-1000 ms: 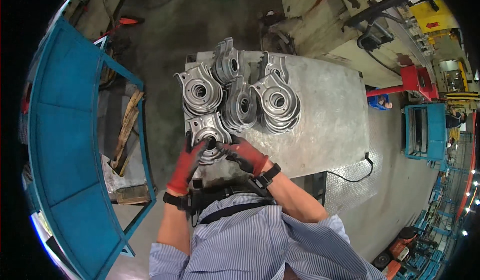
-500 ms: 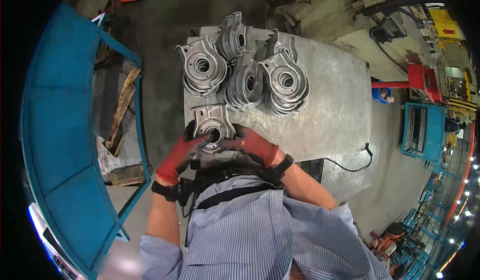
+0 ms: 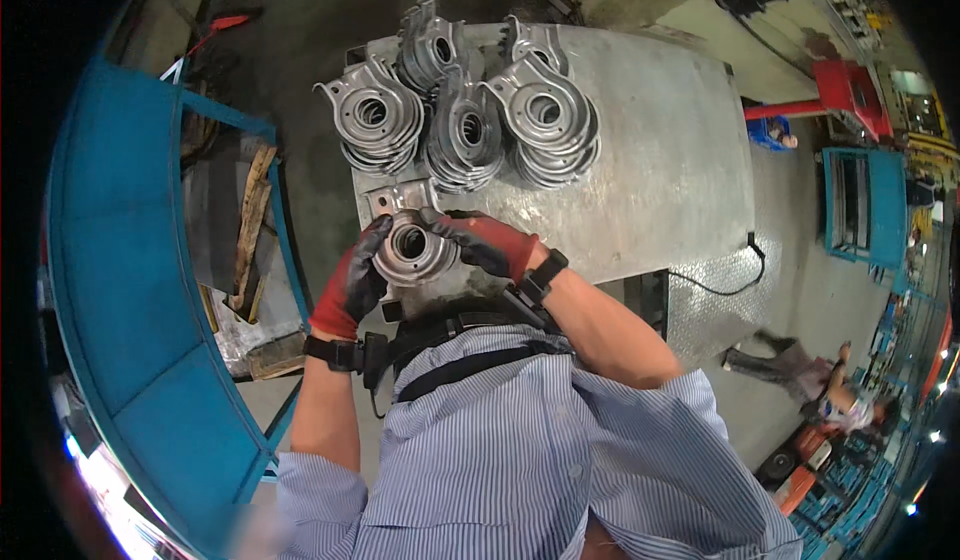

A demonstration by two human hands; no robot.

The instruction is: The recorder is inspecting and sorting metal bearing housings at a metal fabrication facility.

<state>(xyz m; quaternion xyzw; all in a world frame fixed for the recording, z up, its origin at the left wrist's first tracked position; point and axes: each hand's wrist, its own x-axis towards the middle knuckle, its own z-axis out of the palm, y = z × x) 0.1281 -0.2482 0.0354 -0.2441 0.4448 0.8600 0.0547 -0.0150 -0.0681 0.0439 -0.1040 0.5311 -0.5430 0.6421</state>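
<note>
Both my hands wear red and black work gloves and close around a stamped metal bracket point(image 3: 414, 266) with a round central hole, at the near left edge of a metal table point(image 3: 670, 160). My left hand point(image 3: 358, 278) grips the bracket's left rim. On its upper right side, my right hand point(image 3: 482, 244) holds on with bent fingers. The tab of the bracket points away from me. Just beyond stand several stacks of like brackets: a left stack point(image 3: 376, 120), a middle stack point(image 3: 466, 138), a right stack point(image 3: 548, 120) and a far stack point(image 3: 432, 48).
A blue metal frame rack point(image 3: 130, 260) stands close on my left, with a piece of wood point(image 3: 252, 225) inside. A black cable point(image 3: 715, 285) hangs off the table's right corner. Farther right are a red machine part point(image 3: 848, 95), a blue cabinet point(image 3: 868, 205) and a person point(image 3: 825, 390).
The bracket has tilted, and my right hand has shifted up along its right side. My view has moved, so the table and stacks sit higher and a person shows at lower right.
</note>
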